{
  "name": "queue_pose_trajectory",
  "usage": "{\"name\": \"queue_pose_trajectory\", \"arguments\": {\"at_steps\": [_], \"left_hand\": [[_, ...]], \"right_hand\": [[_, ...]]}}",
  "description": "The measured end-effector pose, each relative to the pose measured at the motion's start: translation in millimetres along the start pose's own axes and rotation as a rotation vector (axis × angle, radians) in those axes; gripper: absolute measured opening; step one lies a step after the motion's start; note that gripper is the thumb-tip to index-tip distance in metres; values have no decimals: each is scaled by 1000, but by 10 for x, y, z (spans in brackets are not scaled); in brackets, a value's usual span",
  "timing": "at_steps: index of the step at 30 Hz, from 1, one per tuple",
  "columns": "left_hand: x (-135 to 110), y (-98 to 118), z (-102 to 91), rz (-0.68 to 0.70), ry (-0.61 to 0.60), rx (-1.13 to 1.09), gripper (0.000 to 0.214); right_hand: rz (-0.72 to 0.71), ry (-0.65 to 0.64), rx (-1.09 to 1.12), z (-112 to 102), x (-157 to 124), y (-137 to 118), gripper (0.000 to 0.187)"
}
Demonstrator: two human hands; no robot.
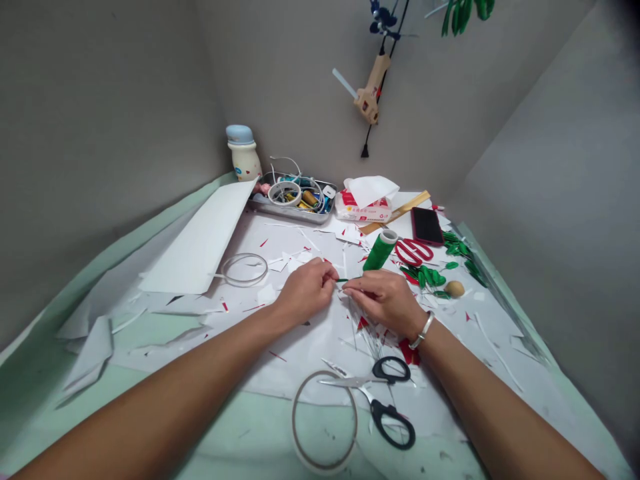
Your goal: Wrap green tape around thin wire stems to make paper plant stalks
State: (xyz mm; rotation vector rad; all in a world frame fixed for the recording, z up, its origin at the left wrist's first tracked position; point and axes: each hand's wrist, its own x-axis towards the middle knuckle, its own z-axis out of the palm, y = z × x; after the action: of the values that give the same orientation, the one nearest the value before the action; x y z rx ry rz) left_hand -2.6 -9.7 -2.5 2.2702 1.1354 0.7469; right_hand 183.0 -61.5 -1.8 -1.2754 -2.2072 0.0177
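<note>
Although fingers [361, 286] partly hide it, both hands [309, 287] [385, 298] pinch a thin green strand [342, 281].

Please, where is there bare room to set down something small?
The barest patch is the green cloth at the near edge, between the left forearm and the large white ring. It is crowded below the right hand, with thin wires and black-handled scissors, and along the back, with the metal tray and tissue pack.
</note>
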Motion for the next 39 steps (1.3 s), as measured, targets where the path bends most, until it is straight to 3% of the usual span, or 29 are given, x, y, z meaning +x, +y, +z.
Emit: {"name": "queue_pose_trajectory", "arguments": {"at_steps": [4,10,15,20,25,30,33,39], "left_hand": [[-38,43,-18,85,-38,93,20],[-33,62,-32,-18,15,138,19],[-36,84,-45,79,-95,70,18],[-27,103,-67,146,-203,-109,16],[13,96,-84,-64,-259,-569,12],[50,50,-62,-260,-96,-858,18],[57,4,-34,-290,0,-757,17],[34,-17,-31,-154,103,-123,13]], "right_hand": [[66,47,44,-53,17,33,20],[25,1,112,-42,28,42,17],[50,22,151,-50,45,61,17],[176,61,354,-82,62,131,18],[283,63,450,-59,52,172,19],[187,22,308,54,33,71,17],[83,-40,175,94,31,-21,17],[34,-13,89,22,33,-47,17]]}}
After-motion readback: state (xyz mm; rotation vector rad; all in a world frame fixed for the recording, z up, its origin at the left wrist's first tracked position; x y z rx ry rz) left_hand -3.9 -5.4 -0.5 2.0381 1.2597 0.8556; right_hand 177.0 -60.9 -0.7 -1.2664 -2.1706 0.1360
